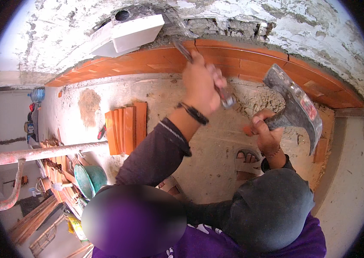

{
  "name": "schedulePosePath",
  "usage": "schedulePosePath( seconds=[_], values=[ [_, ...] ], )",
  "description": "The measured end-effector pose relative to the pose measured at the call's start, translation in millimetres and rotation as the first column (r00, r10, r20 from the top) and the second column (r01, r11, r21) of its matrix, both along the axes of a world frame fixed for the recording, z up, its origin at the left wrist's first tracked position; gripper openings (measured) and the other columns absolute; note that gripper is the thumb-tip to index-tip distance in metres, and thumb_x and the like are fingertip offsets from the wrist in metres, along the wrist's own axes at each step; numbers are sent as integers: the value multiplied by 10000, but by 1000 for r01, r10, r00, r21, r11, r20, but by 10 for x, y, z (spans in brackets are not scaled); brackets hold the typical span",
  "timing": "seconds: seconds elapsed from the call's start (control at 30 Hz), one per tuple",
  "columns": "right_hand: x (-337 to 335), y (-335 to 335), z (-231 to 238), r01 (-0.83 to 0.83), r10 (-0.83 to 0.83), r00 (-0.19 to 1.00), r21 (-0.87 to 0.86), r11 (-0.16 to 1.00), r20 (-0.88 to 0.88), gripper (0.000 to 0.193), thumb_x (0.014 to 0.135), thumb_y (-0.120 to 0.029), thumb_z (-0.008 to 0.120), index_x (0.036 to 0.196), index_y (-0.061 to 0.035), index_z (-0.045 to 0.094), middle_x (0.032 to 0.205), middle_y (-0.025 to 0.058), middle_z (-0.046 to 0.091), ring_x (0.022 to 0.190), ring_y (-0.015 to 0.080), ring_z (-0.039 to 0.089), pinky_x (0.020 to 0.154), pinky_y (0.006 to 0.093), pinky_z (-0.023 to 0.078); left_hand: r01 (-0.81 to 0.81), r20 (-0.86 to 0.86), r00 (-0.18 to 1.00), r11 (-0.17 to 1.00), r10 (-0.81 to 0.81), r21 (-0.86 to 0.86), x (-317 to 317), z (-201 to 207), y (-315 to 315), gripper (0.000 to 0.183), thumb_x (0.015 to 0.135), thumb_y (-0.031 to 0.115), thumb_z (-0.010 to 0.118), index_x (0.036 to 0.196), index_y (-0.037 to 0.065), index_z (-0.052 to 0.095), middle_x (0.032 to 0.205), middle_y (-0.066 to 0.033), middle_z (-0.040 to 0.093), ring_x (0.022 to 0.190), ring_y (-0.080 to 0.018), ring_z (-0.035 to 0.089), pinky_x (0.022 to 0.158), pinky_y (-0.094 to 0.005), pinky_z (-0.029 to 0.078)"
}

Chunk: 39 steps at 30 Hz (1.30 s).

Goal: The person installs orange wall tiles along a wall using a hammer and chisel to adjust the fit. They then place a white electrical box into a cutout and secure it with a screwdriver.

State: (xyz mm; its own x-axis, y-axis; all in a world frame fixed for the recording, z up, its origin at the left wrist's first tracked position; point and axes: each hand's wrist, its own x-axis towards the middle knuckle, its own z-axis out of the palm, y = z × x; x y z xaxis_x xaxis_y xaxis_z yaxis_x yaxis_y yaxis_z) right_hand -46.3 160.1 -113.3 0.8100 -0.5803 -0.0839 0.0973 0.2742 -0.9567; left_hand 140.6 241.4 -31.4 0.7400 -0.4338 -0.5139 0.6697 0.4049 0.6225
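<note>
My left hand (pixel 201 84) is closed round a metal chisel (pixel 183 51). Its tip points up and left at the rough wall, just above the top edge of the orange tile row (pixel 216 58); I cannot tell whether it touches. The chisel's blunt end sticks out below the fist. Lower and to the right, my right hand (pixel 268 131) grips the handle of a hammer (pixel 296 107) with a broad dark metal head. The hammer is raised, its head apart from the chisel. Left of the chisel tip, a white box (pixel 137 32) juts from the wall.
Orange tiles (pixel 126 129) lie stacked on the floor at left. A rusty pipe (pixel 44 152) crosses beyond them, near a green bucket (pixel 89 178) and wooden planks (pixel 36 219). Rubble (pixel 261 101) lies along the wall's foot. My sandalled foot (pixel 247 161) stands below.
</note>
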Motion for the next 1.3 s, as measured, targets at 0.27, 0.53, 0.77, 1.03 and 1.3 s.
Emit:
schedulePosePath(
  seconds=[0.27, 0.53, 0.77, 1.03, 1.3],
  values=[
    [-209, -129, -292, -247, 39, 904, -448, 859, -425, 171, 804, -147, 647, 760, -3, 567, 588, 27, 495, 506, 145, 486, 479, 345, 417, -65, 138, 435, 122, -890, 990, -547, -1354, 1226, 376, 946, 334, 508, 934, -40, 534, 835, -251, 591, 767, -422, 580, 706, -478, 469],
    [-503, 52, -686, -699, 339, 485, -124, 704, -806, 423, 792, -364, 641, 1017, -6, 642, 975, 217, 596, 913, 366, 556, 816, 456, 443, 41, -100, 372, -92, -923, 995, -696, -1426, 1517, 336, 925, 255, 562, 1098, -29, 515, 1032, -259, 533, 925, -385, 557, 810, -459, 458],
    [-805, 302, -978, -651, 297, 687, -380, 657, -663, 288, 764, -286, 674, 805, -2, 691, 604, 113, 615, 531, 219, 582, 553, 393, 450, -797, 632, 286, 186, -720, 574, 136, -1125, 1652, 550, 795, 247, 699, 1163, -45, 415, 1100, -203, 454, 1039, -355, 450, 896, -413, 387],
    [-1196, 396, -1894, -583, 163, 758, -546, 602, -631, 373, 750, -373, 674, 797, -3, 662, 598, 146, 562, 526, 274, 557, 547, 439, 435, -276, 272, 930, 959, 248, 67, 1458, 652, 1137, 784, 772, 719, 540, 1278, 125, 464, 1169, -121, 561, 1067, -280, 523, 916, -455, 397],
    [-935, 312, -1250, -686, 324, 668, -387, 616, -670, 389, 737, -367, 668, 724, 16, 600, 555, 150, 511, 484, 298, 513, 526, 483, 407, -238, 399, 894, 970, 203, 39, 1468, 597, 994, 637, 832, 612, 474, 1262, 143, 493, 1224, -131, 542, 1090, -336, 524, 833, -488, 455]
  ],
)
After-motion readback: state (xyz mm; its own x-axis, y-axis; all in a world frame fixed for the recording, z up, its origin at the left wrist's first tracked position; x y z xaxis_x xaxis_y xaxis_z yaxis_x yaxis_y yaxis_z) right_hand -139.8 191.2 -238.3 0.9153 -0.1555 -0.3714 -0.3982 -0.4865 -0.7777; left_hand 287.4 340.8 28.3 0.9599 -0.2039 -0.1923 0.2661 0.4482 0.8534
